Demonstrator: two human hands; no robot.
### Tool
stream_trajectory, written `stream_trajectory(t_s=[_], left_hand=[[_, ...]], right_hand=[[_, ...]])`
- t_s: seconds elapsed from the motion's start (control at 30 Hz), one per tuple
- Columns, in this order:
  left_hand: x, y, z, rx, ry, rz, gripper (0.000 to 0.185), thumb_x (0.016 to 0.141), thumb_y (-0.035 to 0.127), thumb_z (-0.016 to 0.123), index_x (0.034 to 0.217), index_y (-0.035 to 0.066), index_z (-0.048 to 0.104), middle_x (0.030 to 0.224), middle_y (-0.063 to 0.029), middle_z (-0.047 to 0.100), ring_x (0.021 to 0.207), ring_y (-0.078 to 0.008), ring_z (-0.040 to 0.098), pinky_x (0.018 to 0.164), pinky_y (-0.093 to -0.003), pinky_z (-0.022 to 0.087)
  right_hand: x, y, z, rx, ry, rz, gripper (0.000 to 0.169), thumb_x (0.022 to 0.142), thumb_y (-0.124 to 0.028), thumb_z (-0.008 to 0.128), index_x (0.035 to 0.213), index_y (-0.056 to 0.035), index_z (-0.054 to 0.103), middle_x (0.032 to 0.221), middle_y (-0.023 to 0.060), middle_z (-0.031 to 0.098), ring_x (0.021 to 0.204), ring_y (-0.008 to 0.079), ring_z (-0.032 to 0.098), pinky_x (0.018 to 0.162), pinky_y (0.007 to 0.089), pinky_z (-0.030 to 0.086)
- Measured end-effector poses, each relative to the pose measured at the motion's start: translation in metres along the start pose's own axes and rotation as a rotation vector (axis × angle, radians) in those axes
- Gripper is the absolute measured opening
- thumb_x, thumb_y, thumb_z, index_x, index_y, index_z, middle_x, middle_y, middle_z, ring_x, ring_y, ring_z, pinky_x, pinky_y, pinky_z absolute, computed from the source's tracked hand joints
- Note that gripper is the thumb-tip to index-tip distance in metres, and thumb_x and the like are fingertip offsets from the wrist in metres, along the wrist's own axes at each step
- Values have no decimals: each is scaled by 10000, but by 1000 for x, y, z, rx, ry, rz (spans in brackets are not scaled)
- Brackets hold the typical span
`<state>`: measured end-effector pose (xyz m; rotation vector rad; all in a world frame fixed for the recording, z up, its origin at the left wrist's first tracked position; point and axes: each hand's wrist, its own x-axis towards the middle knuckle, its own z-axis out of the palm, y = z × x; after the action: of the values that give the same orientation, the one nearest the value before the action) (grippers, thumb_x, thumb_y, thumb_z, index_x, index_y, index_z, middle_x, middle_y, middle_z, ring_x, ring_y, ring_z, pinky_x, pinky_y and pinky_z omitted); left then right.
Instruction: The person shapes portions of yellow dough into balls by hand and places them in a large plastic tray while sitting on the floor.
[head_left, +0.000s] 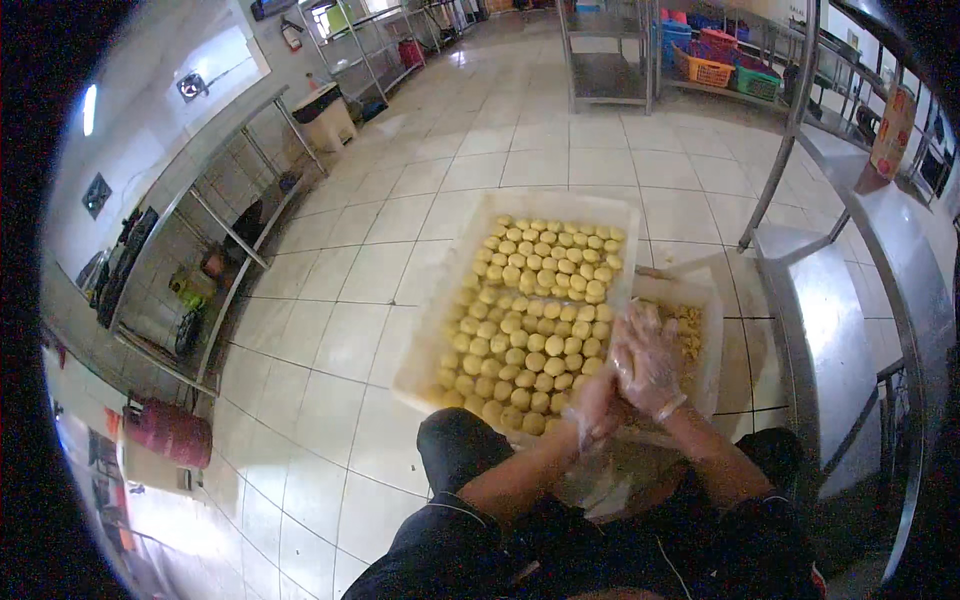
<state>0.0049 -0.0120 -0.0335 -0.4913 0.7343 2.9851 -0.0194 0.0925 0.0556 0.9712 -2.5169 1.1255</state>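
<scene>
My left hand (596, 409) and my right hand (646, 360), both in clear plastic gloves, are pressed together above the near right side of a large white plastic tray. Whatever lies between the palms is hidden. Rows of round, yellowish dough balls (535, 361) fill the large tray (566, 201). Beside it on the right, partly under my hands, is a smaller whitish tub (712, 315) with crumbly yellow-brown dough (688, 330) in it.
Both containers stand low over a tiled floor (322, 330). A steel table (832, 315) runs along the right, a steel rack (195, 195) along the left. Farther off are a steel shelf (609, 75), an orange basket (709, 71) and a bin (326, 120). A red gas cylinder (169, 433) lies left.
</scene>
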Motion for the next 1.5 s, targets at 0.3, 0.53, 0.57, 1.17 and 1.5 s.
stream_trajectory(t_s=[0.3, 0.53, 0.57, 1.17, 1.5], left_hand=[[-20, -2, -8, 1066, -107, 154, 510, 1001, 449, 434, 1195, 13, 613, 1159, -163, 633, 1084, -324, 588, 987, -445, 469], [-10, 19, 7, -106, -449, -94, 592, 982, 503, 451, 1340, 34, 498, 1244, -158, 605, 1095, -341, 582, 939, -427, 504], [-17, 10, -9, 152, -331, -22, 584, 986, 495, 449, 1339, 32, 498, 1248, -162, 602, 1106, -338, 578, 948, -430, 499], [-29, 32, 72, -11, -227, -246, 650, 1015, 550, 382, 1459, 76, 406, 1475, -136, 435, 1334, -280, 452, 1134, -403, 368], [-34, 19, 57, 278, -187, -226, 493, 1063, 374, 369, 1426, 46, 431, 1368, -106, 529, 1232, -273, 521, 1063, -375, 429]], right_hand=[[3, -2, -13, 130, 31, 45, 500, 973, -265, 509, 1422, -45, 510, 1490, 222, 450, 1413, 387, 377, 1196, 574, 98], [-24, -21, 20, 352, -151, -140, 552, 985, -278, 521, 1437, 29, 443, 1454, 255, 459, 1365, 436, 412, 1146, 512, 303], [-18, -22, 22, 333, -154, -71, 558, 985, -292, 526, 1435, 28, 446, 1445, 255, 466, 1361, 437, 415, 1145, 515, 302], [-13, 14, -8, -16, 40, 22, 579, 938, -362, 599, 1395, -26, 483, 1418, 243, 498, 1342, 448, 422, 1137, 517, 331], [-7, 24, -5, -47, 58, 80, 634, 926, -401, 577, 1445, -54, 471, 1511, 233, 407, 1424, 429, 330, 1190, 542, 204]])
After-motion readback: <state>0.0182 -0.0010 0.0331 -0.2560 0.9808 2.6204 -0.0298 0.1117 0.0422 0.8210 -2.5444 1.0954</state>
